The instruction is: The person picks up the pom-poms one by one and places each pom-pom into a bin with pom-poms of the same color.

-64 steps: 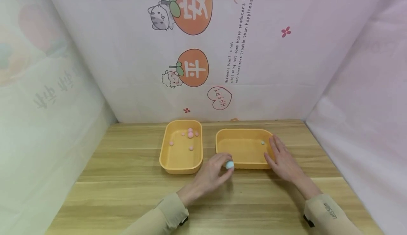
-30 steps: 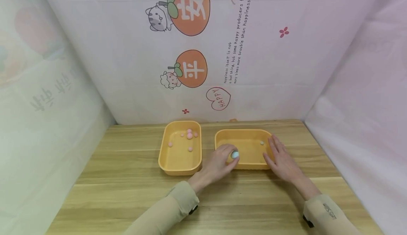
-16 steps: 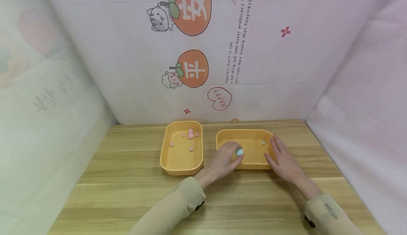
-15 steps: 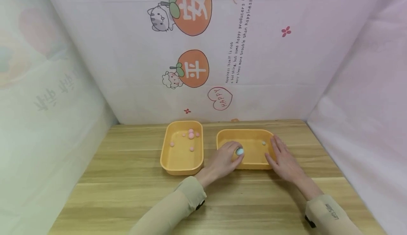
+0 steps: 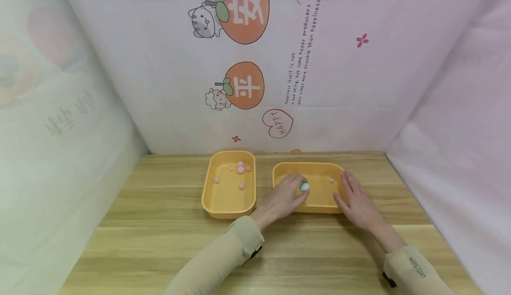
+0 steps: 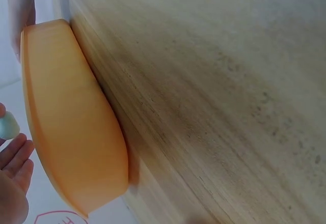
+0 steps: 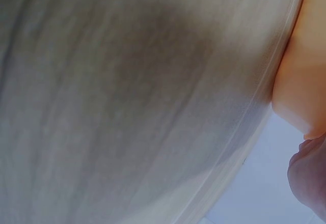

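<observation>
My left hand (image 5: pixel 285 196) pinches a pale blue ball (image 5: pixel 304 186) between thumb and fingers, over the left half of the right-hand yellow tray (image 5: pixel 319 191). In the left wrist view the ball (image 6: pixel 8 126) shows just beyond the tray's rim, partly cut off by the frame edge. Inside that tray, toward its right end, lies a small pale green ball (image 5: pixel 332 180). My right hand (image 5: pixel 358 204) rests on the tray's right end with its fingers extended. The right wrist view catches only part of this hand (image 7: pixel 310 178) beside the tray's outer wall (image 7: pixel 304 76).
A second yellow tray (image 5: pixel 223 202) stands to the left, turned lengthwise, with several pink balls (image 5: pixel 241 170) of different sizes in it. Both trays sit on a wood-grain table (image 5: pixel 159 237). A printed white cloth (image 5: pixel 331 122) hangs behind.
My left hand has carried the pale blue ball from the tray's front left edge rightward and farther in over the tray. My right hand has stayed at the tray's right end.
</observation>
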`<state>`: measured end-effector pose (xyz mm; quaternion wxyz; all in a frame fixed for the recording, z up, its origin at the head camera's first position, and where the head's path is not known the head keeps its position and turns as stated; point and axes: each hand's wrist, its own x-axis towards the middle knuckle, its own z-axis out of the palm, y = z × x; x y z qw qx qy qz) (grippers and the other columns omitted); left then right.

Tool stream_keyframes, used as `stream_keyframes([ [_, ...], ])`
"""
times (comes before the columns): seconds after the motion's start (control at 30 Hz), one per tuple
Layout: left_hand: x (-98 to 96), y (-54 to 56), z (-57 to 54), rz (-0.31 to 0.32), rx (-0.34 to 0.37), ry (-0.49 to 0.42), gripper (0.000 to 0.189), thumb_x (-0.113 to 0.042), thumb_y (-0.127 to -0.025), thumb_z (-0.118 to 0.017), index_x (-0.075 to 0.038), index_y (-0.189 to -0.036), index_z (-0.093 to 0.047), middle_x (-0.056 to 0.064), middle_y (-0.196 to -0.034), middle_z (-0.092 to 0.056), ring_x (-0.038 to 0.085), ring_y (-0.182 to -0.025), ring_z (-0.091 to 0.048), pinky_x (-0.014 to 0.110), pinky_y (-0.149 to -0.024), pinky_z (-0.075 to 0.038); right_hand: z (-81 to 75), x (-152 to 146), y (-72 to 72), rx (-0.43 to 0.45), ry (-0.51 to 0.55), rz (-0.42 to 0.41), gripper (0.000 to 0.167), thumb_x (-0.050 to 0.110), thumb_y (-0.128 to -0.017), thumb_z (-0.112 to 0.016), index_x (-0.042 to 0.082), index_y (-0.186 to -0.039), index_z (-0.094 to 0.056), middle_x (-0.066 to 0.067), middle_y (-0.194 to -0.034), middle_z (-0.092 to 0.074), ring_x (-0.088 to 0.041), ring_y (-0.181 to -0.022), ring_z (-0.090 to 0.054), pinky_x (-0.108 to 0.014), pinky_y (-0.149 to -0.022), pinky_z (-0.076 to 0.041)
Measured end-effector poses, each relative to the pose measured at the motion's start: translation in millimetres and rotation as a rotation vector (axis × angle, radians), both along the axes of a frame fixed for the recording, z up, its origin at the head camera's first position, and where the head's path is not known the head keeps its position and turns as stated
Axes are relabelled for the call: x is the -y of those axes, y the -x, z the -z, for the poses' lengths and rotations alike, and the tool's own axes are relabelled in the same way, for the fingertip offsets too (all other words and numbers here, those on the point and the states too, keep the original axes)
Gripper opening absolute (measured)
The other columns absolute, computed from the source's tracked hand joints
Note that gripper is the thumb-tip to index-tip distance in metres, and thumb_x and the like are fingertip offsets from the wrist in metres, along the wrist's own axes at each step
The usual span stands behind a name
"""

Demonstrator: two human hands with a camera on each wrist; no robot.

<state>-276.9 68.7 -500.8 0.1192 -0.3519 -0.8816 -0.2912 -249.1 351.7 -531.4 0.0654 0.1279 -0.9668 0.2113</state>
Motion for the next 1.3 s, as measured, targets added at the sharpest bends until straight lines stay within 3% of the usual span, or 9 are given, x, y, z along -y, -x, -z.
stream_keyframes([
  [0.43,-8.4,4.1,5.1,-0.019,0.006,0.0,0.019,-0.027,-0.11,-0.068,-0.014,-0.124,-0.07,0.001,-0.12,-0.074,0.011,-0.107,-0.069,0.018,-0.088,-0.058,0.4,-1.2,-3.9,0.003,0.004,0.012,0.082,0.042,-0.117,-0.046,-0.011,-0.171,-0.014,-0.035,-0.181,-0.01,-0.063,-0.163,-0.018,-0.076,-0.132,-0.023],
  [0.9,-6.2,-0.2,3.8,-0.041,0.019,0.0,0.031,-0.026,-0.109,-0.071,-0.011,-0.136,-0.069,0.006,-0.136,-0.074,0.021,-0.129,-0.071,0.031,-0.106,-0.062,1.0,4.0,-0.8,-0.029,0.015,-0.02,0.082,0.042,-0.117,-0.048,-0.012,-0.17,-0.018,-0.036,-0.18,-0.013,-0.065,-0.161,-0.022,-0.078,-0.128,-0.027],
  [1.13,1.7,-4.3,-4.1,-0.037,-0.017,0.01,0.031,-0.026,-0.109,-0.072,-0.011,-0.136,-0.069,0.006,-0.136,-0.073,0.022,-0.13,-0.07,0.032,-0.107,-0.062,-5.6,1.7,2.9,0.011,-0.004,-0.018,0.086,0.045,-0.116,-0.048,-0.011,-0.171,-0.014,-0.035,-0.181,-0.01,-0.061,-0.164,-0.018,-0.077,-0.13,-0.025],
  [1.3,11.1,-8.3,-15.2,0.001,-0.035,0.002,0.031,-0.023,-0.108,-0.072,-0.009,-0.136,-0.07,0.008,-0.137,-0.073,0.024,-0.129,-0.07,0.034,-0.108,-0.062,-9.8,-5.4,3.2,0.04,-0.016,-0.013,0.089,0.048,-0.116,-0.047,-0.009,-0.173,-0.01,-0.035,-0.181,-0.007,-0.06,-0.165,-0.015,-0.077,-0.131,-0.022],
])
